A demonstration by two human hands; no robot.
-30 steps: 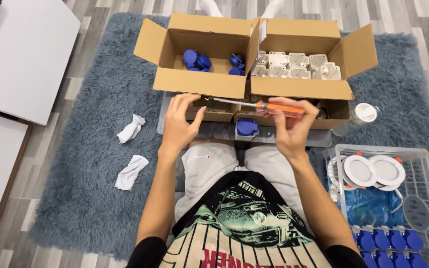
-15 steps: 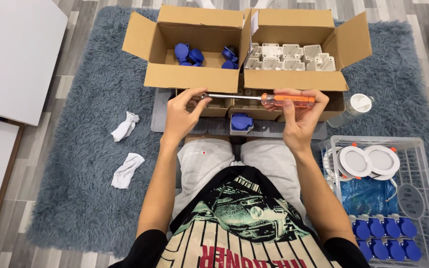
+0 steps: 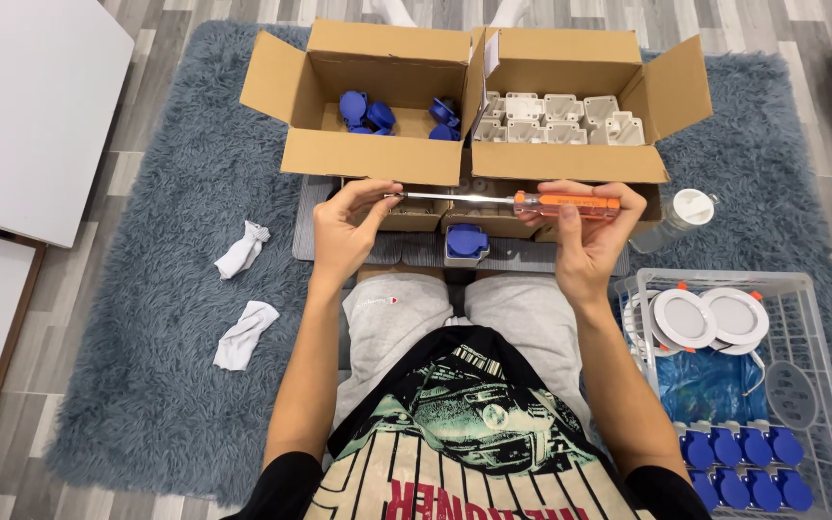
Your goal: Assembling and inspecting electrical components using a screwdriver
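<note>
Your right hand [image 3: 585,241] grips the orange-handled screwdriver [image 3: 522,201] level before two cardboard boxes [image 3: 474,164], while your left hand [image 3: 347,231] closes its fingertips on the shaft's tip, above your lap.

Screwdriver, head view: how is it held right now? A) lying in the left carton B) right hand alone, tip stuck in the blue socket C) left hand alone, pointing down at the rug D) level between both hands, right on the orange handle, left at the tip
D: the screwdriver lies level in front of the cartons, the right hand wrapped on its orange handle and the left hand pinching the tip end of the metal shaft.
</note>
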